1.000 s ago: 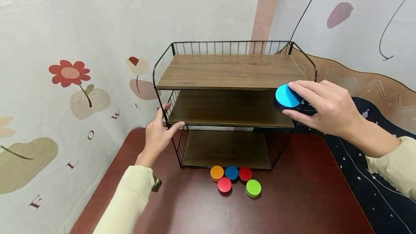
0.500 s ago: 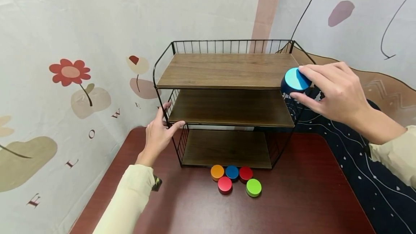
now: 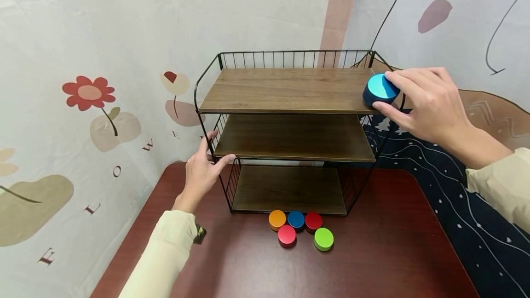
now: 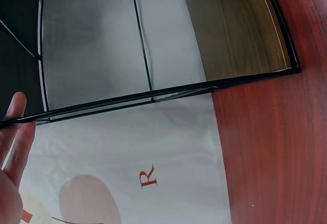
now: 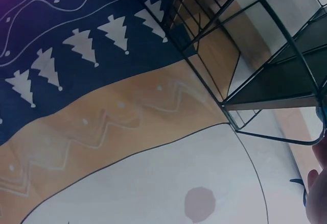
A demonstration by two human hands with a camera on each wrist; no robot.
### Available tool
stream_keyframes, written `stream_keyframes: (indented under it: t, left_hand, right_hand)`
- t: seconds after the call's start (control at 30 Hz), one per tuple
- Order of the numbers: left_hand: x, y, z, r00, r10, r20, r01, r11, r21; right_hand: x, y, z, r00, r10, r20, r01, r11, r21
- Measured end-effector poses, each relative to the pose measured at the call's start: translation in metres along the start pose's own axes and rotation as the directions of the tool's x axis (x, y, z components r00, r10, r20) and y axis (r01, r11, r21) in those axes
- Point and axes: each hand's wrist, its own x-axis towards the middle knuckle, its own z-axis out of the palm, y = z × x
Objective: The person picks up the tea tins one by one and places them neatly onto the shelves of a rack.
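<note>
Against a printed wall cloth (image 3: pixel 124 36), a three-shelf wire rack (image 3: pixel 290 91) stands on a glossy red-brown table (image 3: pixel 372 252). The right hand (image 3: pixel 430 100) pinches a blue disc (image 3: pixel 381 87) between thumb and fingers at the top shelf's front right corner — touching the board or not, I cannot tell. The left hand (image 3: pixel 200 171) grips the rack's left frame, fingers partly hidden; both wrist views crop their hands. Five discs (image 3: pixel 287 235) sit near the rack's front edge — table extends on either side.
</note>
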Motion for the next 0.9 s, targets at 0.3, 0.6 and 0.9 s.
stream_keyframes:
  t: [0.3, 0.6, 0.9]
  left_hand:
    - [0.0003, -0.0006, 0.0007, 1.000, 0.011, -0.001, -0.011, 1.000, 0.004]
    - [0.0002, -0.0017, 0.0008, 1.000, 0.010, -0.008, -0.010, 1.000, 0.002]
    - [0.0007, -0.0020, 0.0013, 1.000, 0.019, -0.011, -0.019, 1.000, 0.005]
  right_hand:
    - [-0.0003, 0.0036, 0.0022, 0.996, 0.053, 0.072, -0.052, 0.999, -0.016]
    - [-0.0001, 0.0063, 0.0030, 0.988, 0.084, 0.132, -0.082, 0.996, -0.016]
    - [-0.0013, 0.0069, 0.0042, 0.986, 0.092, 0.140, -0.091, 0.996, -0.010]
